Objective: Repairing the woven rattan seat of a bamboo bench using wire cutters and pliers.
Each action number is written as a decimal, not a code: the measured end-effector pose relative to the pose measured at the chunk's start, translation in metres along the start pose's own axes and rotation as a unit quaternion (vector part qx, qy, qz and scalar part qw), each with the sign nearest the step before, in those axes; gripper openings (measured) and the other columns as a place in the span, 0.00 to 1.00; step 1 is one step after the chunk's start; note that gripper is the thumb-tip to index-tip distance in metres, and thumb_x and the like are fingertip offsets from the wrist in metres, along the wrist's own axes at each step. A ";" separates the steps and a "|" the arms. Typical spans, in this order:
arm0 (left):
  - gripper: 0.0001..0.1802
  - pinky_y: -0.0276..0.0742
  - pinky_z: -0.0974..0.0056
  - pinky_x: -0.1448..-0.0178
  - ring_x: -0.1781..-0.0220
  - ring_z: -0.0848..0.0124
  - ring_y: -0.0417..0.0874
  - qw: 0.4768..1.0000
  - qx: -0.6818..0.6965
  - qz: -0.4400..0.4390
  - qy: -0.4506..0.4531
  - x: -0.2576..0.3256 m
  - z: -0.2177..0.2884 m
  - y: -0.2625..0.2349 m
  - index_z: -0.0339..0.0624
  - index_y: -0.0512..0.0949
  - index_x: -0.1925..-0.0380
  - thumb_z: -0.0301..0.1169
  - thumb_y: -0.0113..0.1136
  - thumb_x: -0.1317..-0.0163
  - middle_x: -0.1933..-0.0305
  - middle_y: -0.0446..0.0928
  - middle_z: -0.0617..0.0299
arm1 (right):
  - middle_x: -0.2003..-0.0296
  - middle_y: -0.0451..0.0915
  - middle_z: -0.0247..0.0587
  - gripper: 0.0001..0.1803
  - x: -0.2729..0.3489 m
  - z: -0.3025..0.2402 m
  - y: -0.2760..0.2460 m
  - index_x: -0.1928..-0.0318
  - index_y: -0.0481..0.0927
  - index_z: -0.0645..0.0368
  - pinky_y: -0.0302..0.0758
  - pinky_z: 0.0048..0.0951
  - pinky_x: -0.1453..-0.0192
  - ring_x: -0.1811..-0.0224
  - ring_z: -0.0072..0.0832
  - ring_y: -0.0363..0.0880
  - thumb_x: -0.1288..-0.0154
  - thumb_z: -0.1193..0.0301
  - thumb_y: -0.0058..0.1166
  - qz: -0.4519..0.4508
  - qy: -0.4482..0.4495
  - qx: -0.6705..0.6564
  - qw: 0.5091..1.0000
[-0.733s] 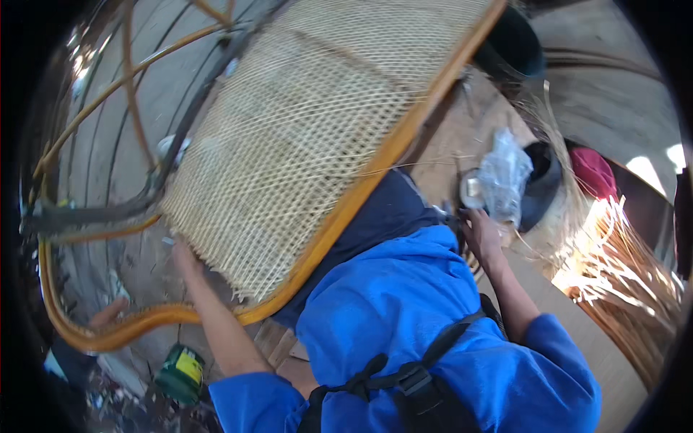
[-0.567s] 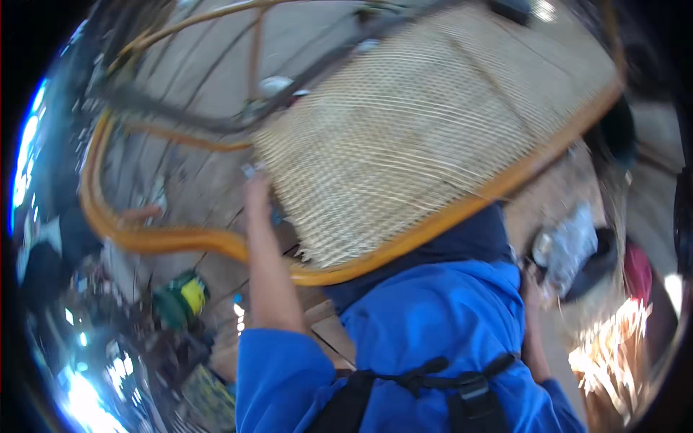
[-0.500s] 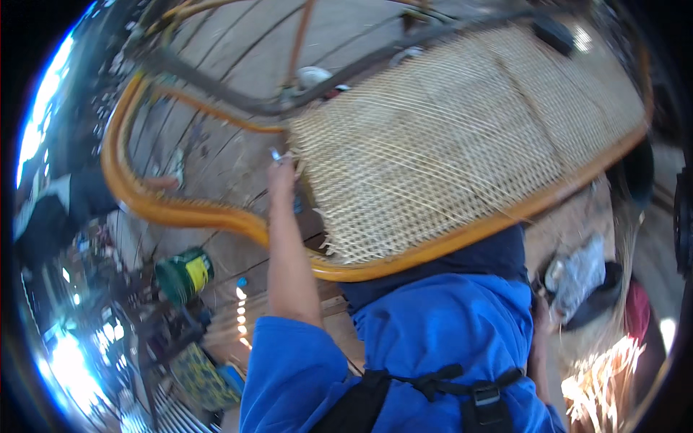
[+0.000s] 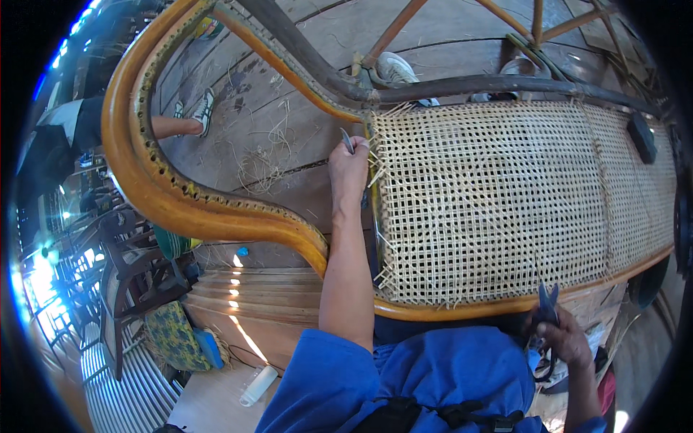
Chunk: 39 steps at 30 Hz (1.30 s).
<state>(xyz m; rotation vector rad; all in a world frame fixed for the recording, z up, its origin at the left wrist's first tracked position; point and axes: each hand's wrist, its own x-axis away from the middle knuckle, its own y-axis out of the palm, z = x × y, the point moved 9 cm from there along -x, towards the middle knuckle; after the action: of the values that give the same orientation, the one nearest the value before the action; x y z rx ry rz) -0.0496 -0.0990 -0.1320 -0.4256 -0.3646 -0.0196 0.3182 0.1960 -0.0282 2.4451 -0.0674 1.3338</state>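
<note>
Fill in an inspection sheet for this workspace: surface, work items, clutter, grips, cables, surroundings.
Surface: plank floor, with loose strands scattered on it.
Work items: woven cane panel in a curved frame; loose ends stick out along its left edge. A dark block lies on its right part.
Clutter: yellow-and-dark patterned item and white tube-shaped item, lower left.
Left grip: holds a small pointed tool at the panel's left edge.
Right grip: holds a plier-like tool near the panel's front edge.
Cables: nothing clearly seen.
Surroundings: another person's leg, beyond the frame, left.
</note>
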 end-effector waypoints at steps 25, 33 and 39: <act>0.09 0.73 0.59 0.61 0.67 0.61 0.79 0.979 -0.195 0.056 0.027 0.022 0.038 0.003 0.37 0.76 0.67 0.32 0.54 0.41 0.70 0.77 0.54 | 0.86 0.74 0.41 0.30 -0.296 -0.194 0.175 0.79 0.78 0.63 0.73 0.37 0.66 0.79 0.33 0.75 0.34 0.49 0.41 -0.184 -0.108 0.613 0.761; 0.08 0.72 0.60 0.62 0.70 0.63 0.78 0.978 -0.193 0.065 0.045 0.022 0.038 0.003 0.37 0.76 0.68 0.31 0.55 0.41 0.72 0.77 0.55 | 0.75 0.78 0.52 0.29 -0.299 -0.197 0.178 0.66 0.79 0.66 0.74 0.41 0.59 0.70 0.43 0.79 0.34 0.49 0.42 -0.140 -0.115 0.668 0.722; 0.08 0.72 0.63 0.62 0.71 0.68 0.76 0.978 -0.193 0.072 0.043 0.022 0.039 0.004 0.36 0.76 0.68 0.31 0.55 0.42 0.73 0.76 0.58 | 0.70 0.79 0.55 0.25 -0.302 -0.199 0.179 0.62 0.80 0.63 0.75 0.43 0.58 0.66 0.47 0.79 0.36 0.51 0.45 -0.121 -0.174 0.708 0.673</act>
<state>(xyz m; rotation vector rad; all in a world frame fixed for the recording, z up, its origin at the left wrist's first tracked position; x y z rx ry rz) -0.0417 -0.0784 -0.0921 -0.8329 -0.2425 0.0325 -0.0462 0.0560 -0.1277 3.5730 1.7665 0.7347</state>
